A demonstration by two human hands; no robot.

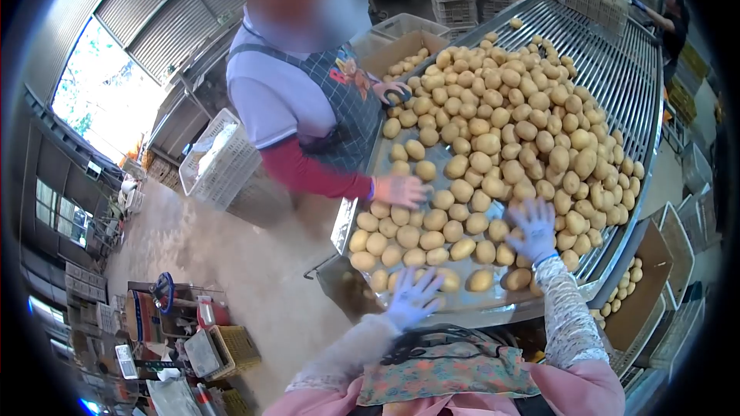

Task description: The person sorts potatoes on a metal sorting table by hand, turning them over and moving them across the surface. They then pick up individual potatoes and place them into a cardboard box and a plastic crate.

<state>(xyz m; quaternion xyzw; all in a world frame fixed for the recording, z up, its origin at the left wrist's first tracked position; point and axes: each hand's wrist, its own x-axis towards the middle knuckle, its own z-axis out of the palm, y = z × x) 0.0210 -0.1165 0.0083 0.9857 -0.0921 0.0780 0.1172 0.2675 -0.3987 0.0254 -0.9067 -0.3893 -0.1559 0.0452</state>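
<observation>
A large heap of potatoes [509, 123] covers much of a metal sorting table [470, 295], thinning to a single layer near me. My left hand [414, 298], in a pale lilac glove, lies over the table's near edge with fingers spread beside a few potatoes. In the same kind of glove, my right hand [533, 229] rests on potatoes at the near side of the heap, fingers apart. Neither hand is closed round a potato. Across the left edge, a co-worker's hand [401, 191] touches potatoes on the table.
A co-worker in a checked apron [339, 108] stands at the table's left side. Ribbed metal bars [609, 54] form its far part. A cardboard-lined crate [647, 270] holds potatoes at right. A white crate [220, 158] and a yellow crate [235, 348] stand left.
</observation>
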